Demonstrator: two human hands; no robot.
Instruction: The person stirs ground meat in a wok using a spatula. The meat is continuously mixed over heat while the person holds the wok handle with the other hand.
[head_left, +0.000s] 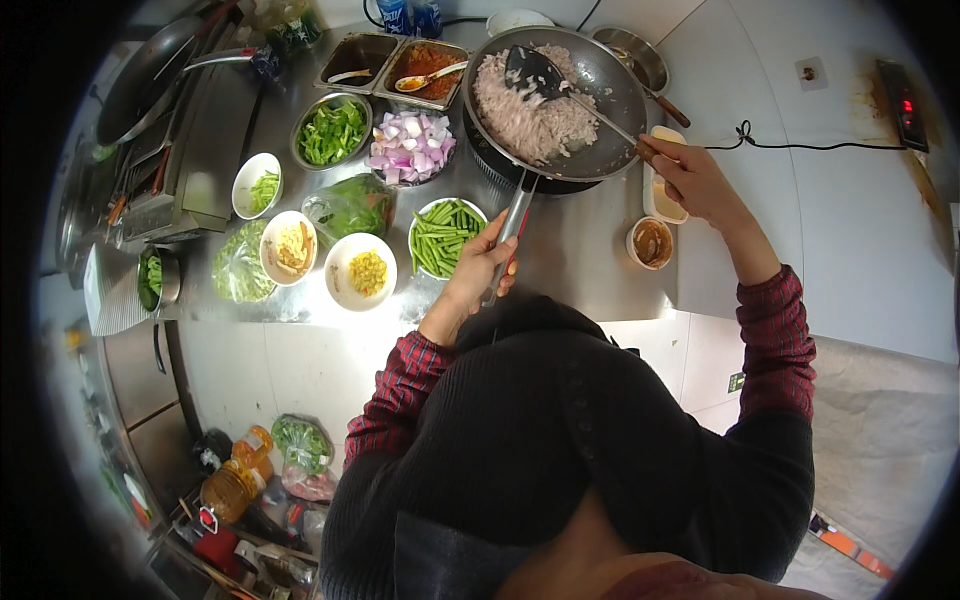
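My left hand (478, 264) is closed around the metal handle of a large wok (626, 82) on a black round burner. The wooden handle of a black-headed spatula (534, 73) is in my right hand (686, 180). The spatula's head rests in pale, crumbly minced meat (517, 124) on the wok's left side. Close to my left hand is a bowl of cut green beans (442, 236). A small tub of brown paste (651, 243) and a pale oblong container (667, 199) stand below and beside my right hand.
Left of the wok are chopped purple onions (412, 146), a metal bowl of green peppers (332, 131), a tray of red sauce (424, 71), bagged greens (352, 206) and a bowl of yellow pieces (367, 274). A metal pot (637, 56) stands behind the wok, its handle jutting right.
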